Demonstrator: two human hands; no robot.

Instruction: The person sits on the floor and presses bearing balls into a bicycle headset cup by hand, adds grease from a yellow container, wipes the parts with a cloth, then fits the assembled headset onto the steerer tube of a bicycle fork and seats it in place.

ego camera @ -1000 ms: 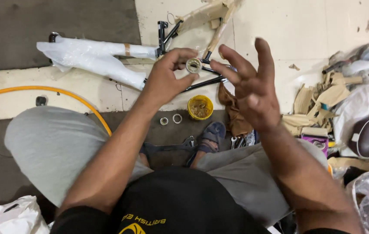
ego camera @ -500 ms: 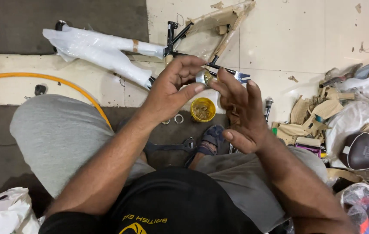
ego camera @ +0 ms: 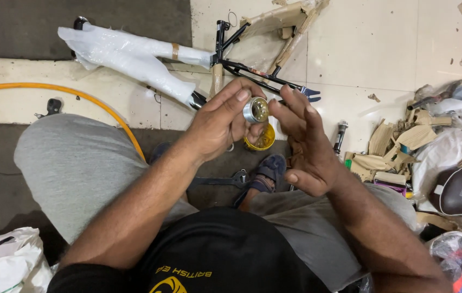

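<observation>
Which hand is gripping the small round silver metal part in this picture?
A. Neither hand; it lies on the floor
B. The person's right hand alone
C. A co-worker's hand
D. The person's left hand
D: the left hand pinches the silver metal part between thumb and fingers, while the right hand is open beside it, fingertips near its greasy face.

Floor of pale square tiles (ego camera: 361, 49) meeting a dark grey mat (ego camera: 79, 27). A plastic-wrapped bicycle frame (ego camera: 133, 54) lies across both, beside an orange hose (ego camera: 52, 89); cardboard scraps (ego camera: 393, 146) and a brown saddle (ego camera: 461, 192) at right.
</observation>
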